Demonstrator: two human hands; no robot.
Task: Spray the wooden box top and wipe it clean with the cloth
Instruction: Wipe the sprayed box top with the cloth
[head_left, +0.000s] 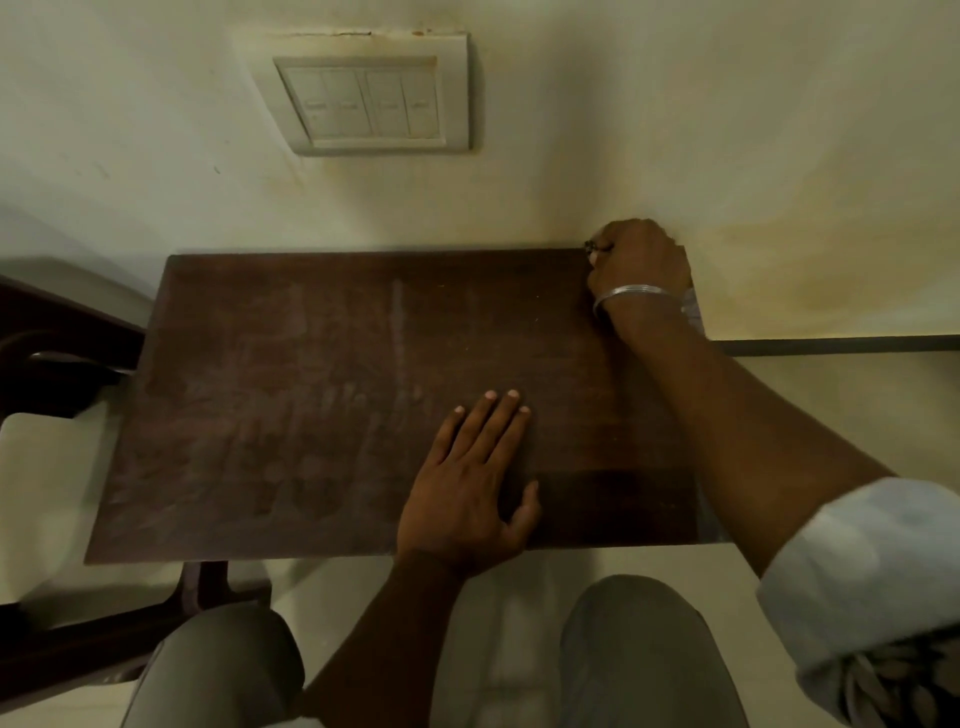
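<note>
The dark wooden box top (311, 415) fills the middle of the view, against the wall, and shows pale dusty streaks and smears. My left hand (467, 483) lies flat on it near the front right, fingers straight and together. My right hand (641, 260) is at the far right corner by the wall, fingers curled, with a small dark thing (592, 247) peeking out at its knuckles. What that thing is cannot be made out. A metal bangle sits on the right wrist. I see no spray bottle, and no cloth that I can identify.
A switch plate (369, 101) is on the wall above the box. A dark wooden chair (62, 353) with a pale seat stands at the left. My knees (639, 654) are just in front of the box. Pale floor lies at the right.
</note>
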